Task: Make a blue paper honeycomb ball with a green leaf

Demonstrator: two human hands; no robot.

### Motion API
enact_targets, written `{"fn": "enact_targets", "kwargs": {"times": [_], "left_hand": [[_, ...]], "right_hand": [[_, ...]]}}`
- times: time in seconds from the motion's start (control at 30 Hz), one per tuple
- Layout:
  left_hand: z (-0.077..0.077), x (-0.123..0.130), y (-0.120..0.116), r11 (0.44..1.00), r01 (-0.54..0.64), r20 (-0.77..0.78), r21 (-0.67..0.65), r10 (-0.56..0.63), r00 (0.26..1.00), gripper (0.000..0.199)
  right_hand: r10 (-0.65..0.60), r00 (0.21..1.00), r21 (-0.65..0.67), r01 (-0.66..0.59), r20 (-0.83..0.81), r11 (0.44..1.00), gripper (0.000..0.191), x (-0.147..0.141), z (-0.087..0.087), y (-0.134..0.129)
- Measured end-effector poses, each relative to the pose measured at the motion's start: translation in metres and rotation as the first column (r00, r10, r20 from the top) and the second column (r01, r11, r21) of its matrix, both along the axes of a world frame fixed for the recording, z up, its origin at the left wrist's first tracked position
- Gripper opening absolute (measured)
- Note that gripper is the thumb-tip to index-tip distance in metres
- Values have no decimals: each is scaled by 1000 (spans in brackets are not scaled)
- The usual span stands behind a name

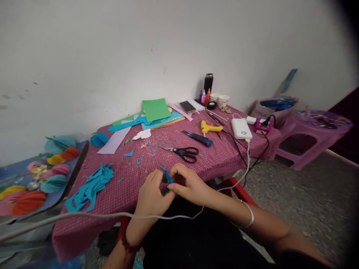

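Note:
Close to my body, at the table's front edge, both hands meet around a small piece of blue paper (pixel 168 176) that looks cut into narrow strips at its top. My left hand (pixel 153 194) is closed on its left side, fingers curled. From the right, my right hand (pixel 193 185) pinches the same piece between thumb and fingers. A bit of green shows below it, partly hidden by my fingers. Just beyond my hands lie black-handled scissors (pixel 187 152), blades pointing left. To the left is a heap of cut blue paper strips (pixel 94 188).
A blue cutter (pixel 198 138), yellow glue gun (pixel 211 127) and white power bank (pixel 241 129) lie on the checked tablecloth (pixel 162 149). Green paper (pixel 156 109) sits at the back. A white cable (pixel 112 215) crosses over my left wrist. Paper ornaments (pixel 53 184) fill a board at left.

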State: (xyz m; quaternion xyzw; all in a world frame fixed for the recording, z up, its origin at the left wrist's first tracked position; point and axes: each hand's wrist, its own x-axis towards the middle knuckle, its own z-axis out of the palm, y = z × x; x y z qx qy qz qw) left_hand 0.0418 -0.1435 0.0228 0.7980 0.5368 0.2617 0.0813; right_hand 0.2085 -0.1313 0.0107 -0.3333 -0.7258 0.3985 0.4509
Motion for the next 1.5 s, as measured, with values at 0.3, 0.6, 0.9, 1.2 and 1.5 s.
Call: {"fn": "enact_targets", "kwargs": {"times": [0.3,0.6,0.9,1.2,1.5], "left_hand": [[-10,-9,9,974,199,155,-106,-181,971,6],[6,-15,10,927,321,409,-196,-220,886,22],[8,-15,6,893,408,628,-188,-210,749,24],[-6,-12,3,789,512,888,-340,89,452,37],[-5,-5,2,694,583,899,-423,241,365,40]], "right_hand": [[-8,1000,10,8,-6,1000,17,3,2,3],[-158,987,186,160,-25,970,9,19,17,3],[62,990,-93,-74,-127,993,10,12,13,3],[197,970,-157,-219,-145,963,21,8,11,-5],[180,983,-51,-182,-28,982,15,8,17,-12]]}}
